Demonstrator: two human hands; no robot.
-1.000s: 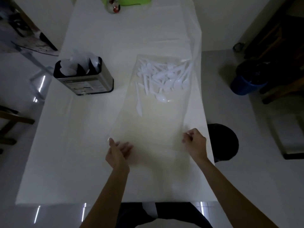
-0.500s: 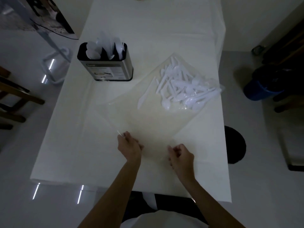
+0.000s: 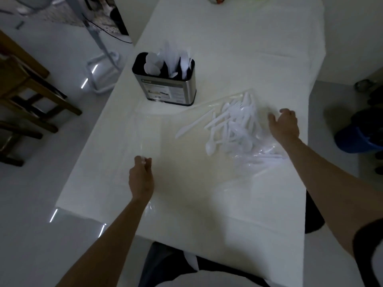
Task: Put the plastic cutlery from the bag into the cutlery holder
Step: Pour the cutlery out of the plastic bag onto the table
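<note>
**Gently now: limp film, featherweight pieces**

Closest in, reaching forward with the left grip, wrist low over the surface, fingers curled and pinching what looks like the near-left edge of the bag; too blurred to be certain. Expect limp, slick, clear film here: no stiffness, likely to slide on the surface and crumple under a pull, so best taken at an edge or corner. Lying flat across the middle, with nothing rigid to lift by.

Farther along, inside the far-right end of the film, heaped plastic cutlery, with 1 knife straying off to the left. Judge each piece light, stiff yet brittle, smooth and prone to tangling; take by the handle, a few at a time.

Just beside that heap, on its right, holding the right grip out on a nearly straight arm, released, fingers loosely spread, grasping nothing visible.

Farthest, standing upright just beyond the bag's far edge, the cutlery holder, already carrying white pieces, probably reachable by either arm.
</note>
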